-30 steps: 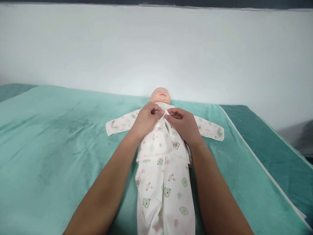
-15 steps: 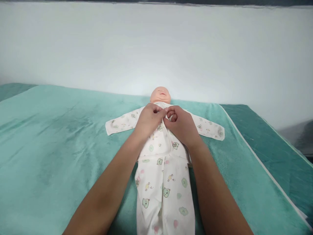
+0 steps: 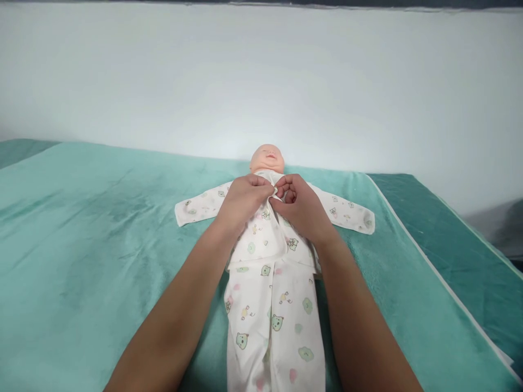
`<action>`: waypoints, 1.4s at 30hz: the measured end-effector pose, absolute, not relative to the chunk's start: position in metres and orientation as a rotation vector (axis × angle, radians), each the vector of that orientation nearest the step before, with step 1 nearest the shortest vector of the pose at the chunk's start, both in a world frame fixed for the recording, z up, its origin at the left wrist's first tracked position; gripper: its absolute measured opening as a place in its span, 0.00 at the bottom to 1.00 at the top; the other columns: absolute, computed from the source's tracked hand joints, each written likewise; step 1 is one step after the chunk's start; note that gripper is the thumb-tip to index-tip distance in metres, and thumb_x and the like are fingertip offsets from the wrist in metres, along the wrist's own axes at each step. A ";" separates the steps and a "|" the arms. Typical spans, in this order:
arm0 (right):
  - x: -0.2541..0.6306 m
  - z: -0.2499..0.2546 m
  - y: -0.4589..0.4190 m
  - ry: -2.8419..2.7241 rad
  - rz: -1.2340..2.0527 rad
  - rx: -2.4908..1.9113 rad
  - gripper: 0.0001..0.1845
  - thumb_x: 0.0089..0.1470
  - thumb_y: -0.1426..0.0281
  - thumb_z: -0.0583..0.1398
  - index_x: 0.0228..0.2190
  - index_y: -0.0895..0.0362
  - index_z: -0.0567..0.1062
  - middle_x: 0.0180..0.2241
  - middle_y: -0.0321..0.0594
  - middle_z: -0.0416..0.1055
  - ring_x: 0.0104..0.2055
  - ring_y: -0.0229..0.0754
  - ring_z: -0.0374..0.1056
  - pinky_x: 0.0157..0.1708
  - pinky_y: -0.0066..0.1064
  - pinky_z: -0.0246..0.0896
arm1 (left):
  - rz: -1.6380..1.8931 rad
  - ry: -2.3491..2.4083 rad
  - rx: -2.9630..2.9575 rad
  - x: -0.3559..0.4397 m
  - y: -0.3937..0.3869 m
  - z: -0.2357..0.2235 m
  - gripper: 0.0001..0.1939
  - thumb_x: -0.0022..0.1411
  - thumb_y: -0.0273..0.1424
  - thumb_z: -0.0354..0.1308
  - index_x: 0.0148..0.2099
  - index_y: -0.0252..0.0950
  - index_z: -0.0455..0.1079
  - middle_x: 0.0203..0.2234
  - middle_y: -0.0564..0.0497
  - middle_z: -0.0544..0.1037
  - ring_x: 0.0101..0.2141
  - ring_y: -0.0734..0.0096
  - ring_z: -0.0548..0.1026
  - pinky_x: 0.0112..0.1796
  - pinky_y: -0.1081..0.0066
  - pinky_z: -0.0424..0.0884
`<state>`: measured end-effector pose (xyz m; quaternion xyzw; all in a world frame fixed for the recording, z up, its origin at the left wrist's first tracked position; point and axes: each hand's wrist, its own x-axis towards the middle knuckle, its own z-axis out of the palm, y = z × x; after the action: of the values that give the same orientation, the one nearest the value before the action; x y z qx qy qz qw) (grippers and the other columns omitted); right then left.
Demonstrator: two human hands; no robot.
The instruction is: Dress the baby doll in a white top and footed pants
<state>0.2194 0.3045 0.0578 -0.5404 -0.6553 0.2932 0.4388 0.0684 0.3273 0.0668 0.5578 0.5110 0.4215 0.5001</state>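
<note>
A baby doll lies on its back on a teal blanket, head away from me, arms spread. It wears a white printed top and matching trousers. My left hand and my right hand meet on the doll's chest just below the neck. Both pinch the front edges of the top where they close. The fingertips touch each other over a small fastening that I cannot make out clearly.
The blanket covers a wide bed or table that ends at a pale wall behind the doll. A white seam runs down the blanket's right side, with darker teal cloth beyond it.
My two hands have drawn closer together at the doll's neckline, and the right fingers have curled from spread to pinching the top's edge. The doll has not moved.
</note>
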 end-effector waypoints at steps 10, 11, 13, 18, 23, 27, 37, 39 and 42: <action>0.218 0.058 0.304 -1.613 0.747 -1.369 0.12 0.49 0.69 0.62 0.38 0.52 0.70 0.35 0.31 0.68 0.27 0.33 0.57 0.32 0.30 0.55 | 1.050 1.272 1.520 0.072 0.327 0.068 0.06 0.51 0.29 0.57 0.25 0.38 0.62 0.23 0.52 0.66 0.22 0.75 0.62 0.22 0.72 0.55; 0.218 0.058 0.304 -1.608 0.758 -1.360 0.12 0.49 0.69 0.62 0.38 0.52 0.70 0.35 0.31 0.68 0.27 0.33 0.57 0.32 0.30 0.55 | 1.048 1.272 1.562 0.071 0.328 0.068 0.07 0.52 0.29 0.57 0.25 0.38 0.62 0.23 0.52 0.66 0.23 0.74 0.63 0.22 0.71 0.56; 0.219 0.057 0.304 -1.591 0.773 -1.345 0.13 0.49 0.68 0.62 0.40 0.53 0.71 0.36 0.32 0.67 0.28 0.33 0.57 0.32 0.30 0.55 | 1.042 1.263 1.629 0.067 0.331 0.066 0.08 0.54 0.29 0.57 0.24 0.38 0.62 0.23 0.51 0.66 0.26 0.71 0.66 0.24 0.70 0.58; 0.219 0.056 0.305 -1.554 0.785 -1.364 0.17 0.49 0.67 0.64 0.42 0.53 0.72 0.37 0.33 0.67 0.29 0.34 0.57 0.32 0.30 0.55 | 1.018 1.215 1.629 0.059 0.340 0.060 0.08 0.56 0.32 0.58 0.26 0.38 0.65 0.34 0.48 0.72 0.32 0.69 0.70 0.27 0.70 0.62; 0.219 0.055 0.306 -1.567 0.800 -1.352 0.17 0.49 0.66 0.64 0.43 0.52 0.72 0.39 0.34 0.67 0.28 0.33 0.57 0.31 0.30 0.56 | 1.000 1.196 1.610 0.059 0.341 0.058 0.06 0.56 0.32 0.58 0.28 0.37 0.67 0.42 0.49 0.73 0.34 0.71 0.70 0.29 0.71 0.64; 0.222 0.060 0.301 -1.619 0.763 -1.391 0.16 0.51 0.66 0.63 0.42 0.52 0.71 0.38 0.35 0.68 0.29 0.35 0.58 0.30 0.31 0.55 | 1.023 1.240 1.617 0.057 0.336 0.063 0.08 0.54 0.29 0.60 0.39 0.41 0.71 0.37 0.50 0.73 0.31 0.72 0.69 0.28 0.71 0.63; 0.222 0.091 0.274 -1.939 0.376 -1.890 0.15 0.57 0.68 0.60 0.22 0.53 0.61 0.23 0.37 0.64 0.24 0.39 0.53 0.28 0.35 0.41 | 0.621 1.112 1.903 0.031 0.324 0.094 0.08 0.58 0.39 0.63 0.34 0.42 0.78 0.30 0.50 0.78 0.29 0.68 0.73 0.26 0.69 0.64; 0.215 0.093 0.273 -1.949 0.319 -1.960 0.17 0.58 0.66 0.60 0.23 0.53 0.60 0.24 0.38 0.63 0.24 0.39 0.54 0.28 0.35 0.41 | 0.589 1.068 1.925 0.029 0.324 0.094 0.08 0.58 0.39 0.64 0.36 0.43 0.78 0.32 0.50 0.79 0.32 0.66 0.75 0.29 0.69 0.68; 0.205 0.097 0.268 -2.016 0.274 -2.024 0.16 0.58 0.62 0.62 0.27 0.53 0.61 0.28 0.39 0.63 0.26 0.40 0.57 0.28 0.34 0.41 | 0.510 0.998 1.981 0.026 0.325 0.094 0.07 0.57 0.38 0.64 0.38 0.43 0.78 0.35 0.50 0.80 0.35 0.66 0.76 0.33 0.69 0.70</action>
<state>0.2052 0.2681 0.0965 -0.6989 -0.6959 0.0947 0.1355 0.0262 0.3254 0.0943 0.7902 0.3979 0.2035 0.4194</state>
